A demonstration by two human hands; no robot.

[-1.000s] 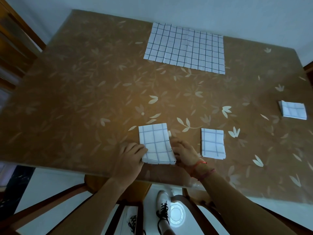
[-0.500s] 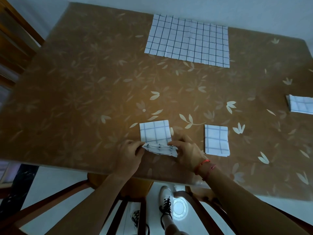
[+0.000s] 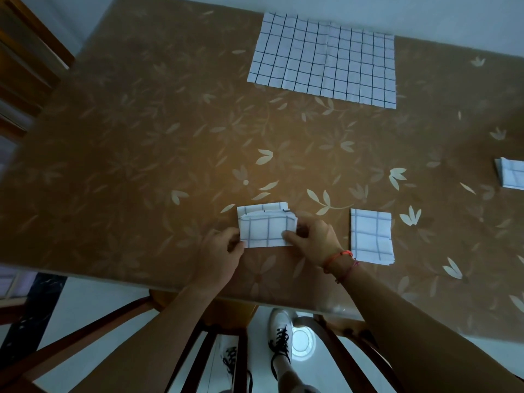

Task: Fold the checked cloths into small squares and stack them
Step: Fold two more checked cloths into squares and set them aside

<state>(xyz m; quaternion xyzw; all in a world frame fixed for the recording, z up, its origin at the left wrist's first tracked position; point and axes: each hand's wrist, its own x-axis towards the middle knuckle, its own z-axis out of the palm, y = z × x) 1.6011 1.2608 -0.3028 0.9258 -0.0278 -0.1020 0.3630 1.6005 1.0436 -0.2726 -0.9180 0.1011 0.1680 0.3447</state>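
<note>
The half-folded cloth (image 3: 266,231) sits at six o'clock by the worktop's (image 3: 141,165) near edge, its near flap doubled over toward twelve. My left hand (image 3: 219,251) pinches its nine o'clock edge. My right hand (image 3: 314,239) pinches the three o'clock edge, thumb on top, I'd say to keep the layers square. A finished square (image 3: 371,239) lies just beside it at three, and an unfolded cloth (image 3: 323,58) lies flat at twelve.

Cut off at the picture's right: folded stack (image 3: 512,175) near the table (image 3: 113,165)'s right edge. Hidden under the right hand (image 3: 314,239): right edge of the cloth (image 3: 263,232) near the table's front edge.
</note>
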